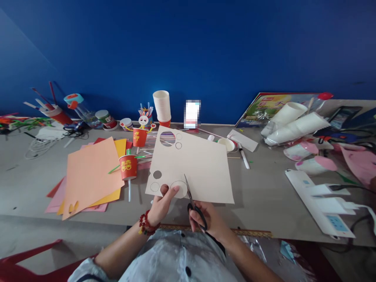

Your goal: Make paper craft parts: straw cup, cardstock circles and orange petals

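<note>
My left hand (163,201) pinches the lower edge of a large cream sheet of card (202,168), thumb on top beside a pencilled circle. Round holes are cut in the card's left part, and smaller circles are drawn near them. In my right hand (207,217) is a pair of scissors with black handles (199,217). Their blades point away from me and lie at the right side of the pencilled circle, by the card's lower edge. Whether the blades are parted is hard to make out. The card is held up, tilted, above the grey table.
Coloured paper sheets (91,176) lie at the left, with a red paper cup (128,167) and straws beside them. A rabbit-topped red cup (140,137) and a stack of white cups (161,105) stand behind. At the right are a marker (243,156) and a power strip (311,199).
</note>
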{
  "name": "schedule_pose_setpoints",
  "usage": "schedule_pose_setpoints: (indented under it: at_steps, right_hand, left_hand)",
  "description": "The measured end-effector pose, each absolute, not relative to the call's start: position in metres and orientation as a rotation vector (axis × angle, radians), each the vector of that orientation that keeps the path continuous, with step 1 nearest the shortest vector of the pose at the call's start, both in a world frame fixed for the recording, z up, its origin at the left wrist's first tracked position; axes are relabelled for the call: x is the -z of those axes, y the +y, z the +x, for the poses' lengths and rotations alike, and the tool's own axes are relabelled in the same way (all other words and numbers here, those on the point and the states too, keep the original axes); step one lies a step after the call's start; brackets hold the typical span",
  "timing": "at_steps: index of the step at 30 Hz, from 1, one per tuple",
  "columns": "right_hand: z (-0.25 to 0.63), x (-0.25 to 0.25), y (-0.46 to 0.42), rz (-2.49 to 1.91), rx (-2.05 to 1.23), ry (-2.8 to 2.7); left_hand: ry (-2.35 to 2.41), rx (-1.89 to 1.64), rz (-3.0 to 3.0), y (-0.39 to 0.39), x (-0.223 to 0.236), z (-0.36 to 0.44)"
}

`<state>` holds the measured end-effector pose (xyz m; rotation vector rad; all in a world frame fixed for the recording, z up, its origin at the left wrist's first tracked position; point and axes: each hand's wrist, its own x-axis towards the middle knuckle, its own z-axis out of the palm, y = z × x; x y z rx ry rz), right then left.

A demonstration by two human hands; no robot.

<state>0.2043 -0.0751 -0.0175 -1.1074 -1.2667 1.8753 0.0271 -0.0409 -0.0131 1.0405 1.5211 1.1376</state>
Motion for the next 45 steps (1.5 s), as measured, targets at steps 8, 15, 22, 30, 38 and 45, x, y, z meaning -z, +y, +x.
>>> schedule_pose_setpoints:
  at_steps: [8, 15, 22, 30, 38, 45]
  right_hand:
    - [0.203, 0.013, -0.073, -1.146, -1.816, -1.3]
    - [0.203, 0.015, -0.085, -0.971, -2.012, -1.152]
    - [0.222, -0.007, -0.091, -1.16, -2.044, -1.34]
    - [0.231, -0.03, -0.088, -1.328, -2.074, -1.457]
    - [0.24, -0.042, -0.078, -1.478, -1.821, -1.716]
    - [0.238, -0.039, -0.057, -1.131, -2.144, -1.621]
  left_hand:
    - [1.521, -1.089, 0.998, -0.041, 0.013, 0.024]
    - [1.316, -1.188, 0.831, -0.039, 0.021, 0.029]
    - [1.358, -1.108, 0.827, -0.038, 0.024, 0.022]
    - [1.331, -1.173, 0.842, -0.037, 0.023, 0.019]
    - [1.368, -1.202, 0.817, -0.035, 0.015, 0.016]
    - [1.308, -1.2, 0.779, -0.036, 0.02, 0.018]
